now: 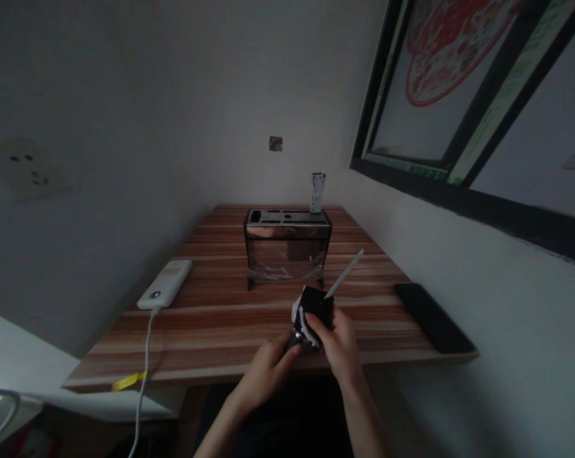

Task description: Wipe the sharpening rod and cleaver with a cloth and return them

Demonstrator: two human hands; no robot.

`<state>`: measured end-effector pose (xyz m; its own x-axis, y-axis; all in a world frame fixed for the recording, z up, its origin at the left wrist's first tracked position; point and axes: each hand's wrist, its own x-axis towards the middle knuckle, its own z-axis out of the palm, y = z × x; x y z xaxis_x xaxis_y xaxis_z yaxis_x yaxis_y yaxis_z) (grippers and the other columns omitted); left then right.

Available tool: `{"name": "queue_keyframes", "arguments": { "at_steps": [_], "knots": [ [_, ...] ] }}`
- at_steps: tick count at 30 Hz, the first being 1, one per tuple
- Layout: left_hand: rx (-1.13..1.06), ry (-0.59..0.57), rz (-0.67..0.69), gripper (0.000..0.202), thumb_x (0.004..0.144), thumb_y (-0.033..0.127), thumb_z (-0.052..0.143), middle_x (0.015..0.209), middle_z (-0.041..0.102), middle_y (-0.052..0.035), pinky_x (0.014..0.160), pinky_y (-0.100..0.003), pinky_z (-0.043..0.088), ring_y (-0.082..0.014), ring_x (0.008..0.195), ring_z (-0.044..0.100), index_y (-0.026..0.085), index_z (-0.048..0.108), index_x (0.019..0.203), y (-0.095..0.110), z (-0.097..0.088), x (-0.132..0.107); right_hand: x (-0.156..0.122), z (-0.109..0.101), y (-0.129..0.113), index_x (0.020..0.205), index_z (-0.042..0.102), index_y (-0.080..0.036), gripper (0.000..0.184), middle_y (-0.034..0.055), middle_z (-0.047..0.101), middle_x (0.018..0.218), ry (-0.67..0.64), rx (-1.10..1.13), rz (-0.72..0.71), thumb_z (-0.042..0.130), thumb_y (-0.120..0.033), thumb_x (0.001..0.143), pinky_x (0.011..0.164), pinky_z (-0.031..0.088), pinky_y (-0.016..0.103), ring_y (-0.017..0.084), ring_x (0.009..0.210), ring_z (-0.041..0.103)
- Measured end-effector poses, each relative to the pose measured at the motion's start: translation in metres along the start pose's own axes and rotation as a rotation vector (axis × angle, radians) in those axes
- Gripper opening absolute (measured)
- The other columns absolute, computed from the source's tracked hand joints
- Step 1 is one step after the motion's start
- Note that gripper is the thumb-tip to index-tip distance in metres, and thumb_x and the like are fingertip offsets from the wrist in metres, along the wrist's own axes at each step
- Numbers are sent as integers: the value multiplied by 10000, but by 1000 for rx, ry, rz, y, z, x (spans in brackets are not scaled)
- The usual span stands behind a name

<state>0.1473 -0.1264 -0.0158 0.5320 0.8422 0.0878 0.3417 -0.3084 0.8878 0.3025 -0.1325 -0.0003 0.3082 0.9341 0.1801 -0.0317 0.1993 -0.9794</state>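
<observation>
My left hand (271, 362) is closed around the dark handle of what looks like a knife (345, 272). Its long, narrow, pale blade points up and to the right, past my right hand. In my right hand (339, 343) a black cloth-like piece (317, 304) with a white, fluffy edge is folded around the middle of the blade, the thumb pressing on top. The covered part of the blade is hidden. Just beyond my hands stands a slotted holder (287, 218) with a black frame and a see-through front. A silver-wrapped handle (318, 192) sticks up from its right end.
The wood-grain table (211, 337) meets walls on both sides. A white power bank (166, 284) with a white cable (147, 350) lies left, near yellow tape (125, 381). A black phone-like slab (434, 317) lies right, under a dark-framed window (440, 172).
</observation>
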Motion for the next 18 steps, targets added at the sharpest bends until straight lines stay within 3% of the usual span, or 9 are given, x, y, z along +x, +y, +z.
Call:
{"name": "queue_keyframes", "arguments": {
  "at_steps": [9, 18],
  "knots": [
    [174, -89, 2, 296, 909, 370, 417, 782, 649, -9, 642, -210, 377, -154, 707, 577, 150, 613, 929, 1, -2, 0, 16, -30, 1, 839, 695, -157, 283, 46, 709, 819, 230, 163, -31, 757, -357, 648, 658, 498, 266, 163, 715, 630],
    [244, -142, 28, 301, 907, 395, 421, 798, 658, -23, 686, -219, 390, -165, 726, 585, 175, 626, 929, 3, -3, -1, 38, -62, -19, 829, 703, -170, 292, 15, 714, 816, 511, 338, -137, 782, -323, 593, 699, 501, 260, 145, 754, 645]
  ]
}}
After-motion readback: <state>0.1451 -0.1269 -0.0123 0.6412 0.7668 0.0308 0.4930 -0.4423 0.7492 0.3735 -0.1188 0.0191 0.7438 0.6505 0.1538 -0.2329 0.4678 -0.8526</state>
